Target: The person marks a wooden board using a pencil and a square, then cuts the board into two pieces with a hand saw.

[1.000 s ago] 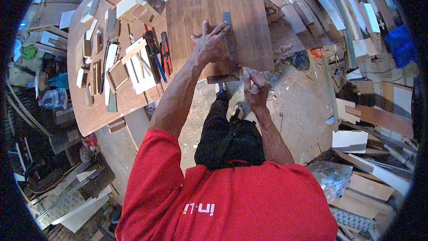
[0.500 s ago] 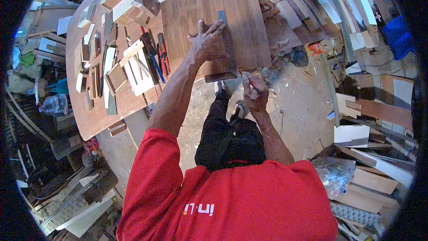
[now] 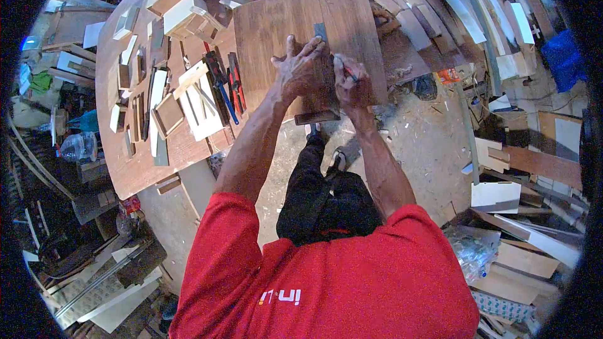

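Right hand (image 3: 353, 88), pencil (image 3: 350, 76) gripped, moved forward along square (image 3: 325, 90).

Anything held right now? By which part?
Right hand: pencil, in the fingers; exact spot along it hidden. Left hand: no grip visible, spread over the square's blade.

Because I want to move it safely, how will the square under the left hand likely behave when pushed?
The square is likely stiff: its blade looks straight. Lying flat on the board, it may slide easily unless the left hand presses it. Its wider handle might make it end-heavy.
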